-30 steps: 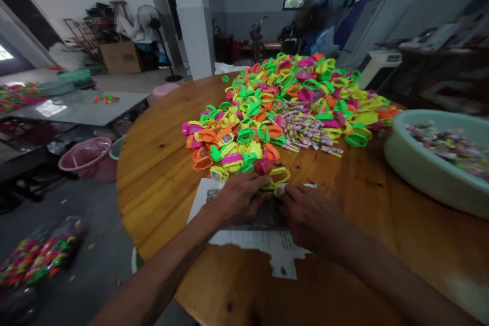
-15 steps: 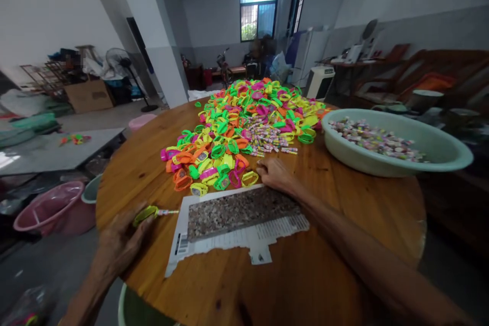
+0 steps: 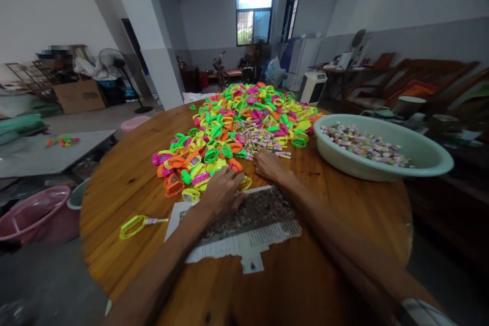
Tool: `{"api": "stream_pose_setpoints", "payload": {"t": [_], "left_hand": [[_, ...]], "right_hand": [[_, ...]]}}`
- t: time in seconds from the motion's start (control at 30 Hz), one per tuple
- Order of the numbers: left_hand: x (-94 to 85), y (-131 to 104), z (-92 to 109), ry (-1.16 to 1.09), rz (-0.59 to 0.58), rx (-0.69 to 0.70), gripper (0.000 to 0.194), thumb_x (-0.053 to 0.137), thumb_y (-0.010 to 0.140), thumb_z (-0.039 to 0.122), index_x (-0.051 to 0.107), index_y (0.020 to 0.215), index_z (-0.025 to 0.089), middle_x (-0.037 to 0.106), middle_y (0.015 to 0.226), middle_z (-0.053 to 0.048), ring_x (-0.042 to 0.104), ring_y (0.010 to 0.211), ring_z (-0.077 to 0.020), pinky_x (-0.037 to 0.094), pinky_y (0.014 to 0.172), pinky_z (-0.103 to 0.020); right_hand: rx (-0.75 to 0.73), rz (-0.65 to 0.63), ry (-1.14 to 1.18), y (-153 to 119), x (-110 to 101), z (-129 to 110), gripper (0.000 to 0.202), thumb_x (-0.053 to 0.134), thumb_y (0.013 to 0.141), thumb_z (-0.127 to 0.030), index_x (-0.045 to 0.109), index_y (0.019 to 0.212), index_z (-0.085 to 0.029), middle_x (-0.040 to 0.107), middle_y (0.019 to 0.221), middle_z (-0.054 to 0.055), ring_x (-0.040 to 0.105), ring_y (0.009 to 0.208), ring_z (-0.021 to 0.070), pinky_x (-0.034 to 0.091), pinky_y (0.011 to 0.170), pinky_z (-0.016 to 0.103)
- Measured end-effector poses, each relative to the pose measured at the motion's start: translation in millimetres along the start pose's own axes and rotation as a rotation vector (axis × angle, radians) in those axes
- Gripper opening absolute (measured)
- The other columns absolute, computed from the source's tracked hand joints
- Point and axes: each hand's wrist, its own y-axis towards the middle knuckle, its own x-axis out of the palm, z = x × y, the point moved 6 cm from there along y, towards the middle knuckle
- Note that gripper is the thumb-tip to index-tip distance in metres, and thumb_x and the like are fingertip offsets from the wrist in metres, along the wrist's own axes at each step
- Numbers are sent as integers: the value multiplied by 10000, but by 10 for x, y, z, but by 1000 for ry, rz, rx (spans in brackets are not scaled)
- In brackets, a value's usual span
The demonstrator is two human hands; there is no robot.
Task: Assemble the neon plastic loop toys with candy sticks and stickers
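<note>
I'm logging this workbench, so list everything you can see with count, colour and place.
toy watches: one big pile, green, yellow, orange, pink, table centre
wrapped sticks: small heap, pale, in the pile
yellow watch: one, table's left edge
basin: one, pale green, right, filled with small pieces
printed sheet: one, white, torn, near edge
round table: one, wooden
pink tub: one, floor left
left hand: on pile's near edge
right hand: beside sticks

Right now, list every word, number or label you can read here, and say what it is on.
No text can be read.
Torn sheet by the left hand: printed lines, too small and blurred.
Candy sticks by the right hand: wrapper print too small.
Toy watches: faces blurred.
Basin: no marking visible.
</note>
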Motion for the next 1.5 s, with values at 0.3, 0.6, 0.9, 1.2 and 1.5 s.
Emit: {"api": "stream_pose_setpoints", "payload": {"t": [0.3,0.6,0.9,1.2,1.5], "left_hand": [[184,269,-100,93,-240,-55,401,561,869,313,619,1253,212,709,1038,-123,605,1095,-301,502,903,-400],[150,532,-99,19,-277,-154,439,610,738,261,670,1162,165,717,941,-147,669,923,-325,503,762,-381],[-23,138,-231,-785,20,-326,498,605,793,280,611,1267,130,398,628,62,350,527,-88,258,491,-222],[100,-113,-358,-982,123,-431,301,701,760,332,585,989,175,513,682,50,468,573,-96,345,526,-210],[69,-386,-375,-738,159,-301,431,690,809,309,576,1198,164,686,1031,-71,639,915,-208,510,796,-331]], "right_hand": [[-18,-107,48,-380,-93,213,277,423,948,-258,669,975,-135,702,918,129,598,779,196,301,621,303],[29,-107,77,-386,-59,105,261,511,920,-276,664,1052,-111,687,1030,178,617,932,245,349,686,297],[-66,-23,290,-890,-371,-80,290,425,969,-286,600,771,-167,617,706,34,494,627,129,285,590,283],[-175,51,498,-1227,-272,-460,86,556,881,-191,602,816,-161,645,832,55,539,772,166,329,692,283],[-254,129,443,-1194,-227,-599,101,536,895,-186,584,808,-173,629,809,44,525,760,165,316,691,289]]}}
